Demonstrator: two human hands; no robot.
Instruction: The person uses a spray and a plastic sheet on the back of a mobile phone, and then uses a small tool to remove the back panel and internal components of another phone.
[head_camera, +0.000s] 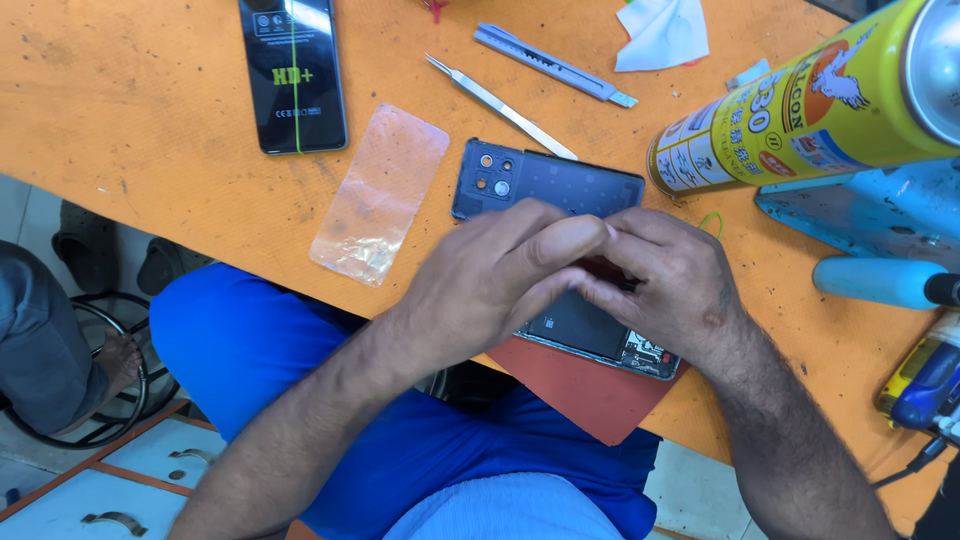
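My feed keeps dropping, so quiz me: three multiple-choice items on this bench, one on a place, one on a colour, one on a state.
1. Where does the clear protective film lie?
A. left of the phone back cover
B. on the spray can
C. under the tweezers

2. What colour is the mat under the opened phone?
A. green
B. red
C. white

3. How do the left hand and right hand stand?
A. flat and apart
B. fingertips together over the opened phone
C. one holds the utility knife

Answers:
1 A, the film lies flat on the orange table, left of the cover.
2 B, a red corner shows below the phone.
3 B, the fingers meet above it.
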